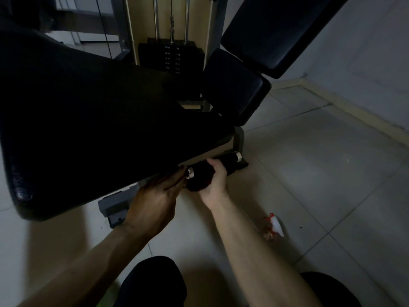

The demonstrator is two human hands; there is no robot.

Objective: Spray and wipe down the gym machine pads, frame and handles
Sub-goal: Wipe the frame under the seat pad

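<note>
A black roller handle (230, 162) with chrome end caps juts out low on the gym machine, under a big black pad (93, 120). My right hand (213, 180) is wrapped around the handle with a dark cloth (199, 181) bunched under the palm. My left hand (155, 196) lies flat against the near chrome cap and the machine's underside, fingers extended. A white spray bottle (275, 226) with a red trigger lies on its side on the floor tiles, right of my right forearm.
Two more black pads (276, 32) (234, 85) rise at the upper right, with the weight stack (170, 58) behind. A grey frame foot (115, 207) rests on the floor left of my left wrist. My knees are at the bottom edge; a wall runs along the right.
</note>
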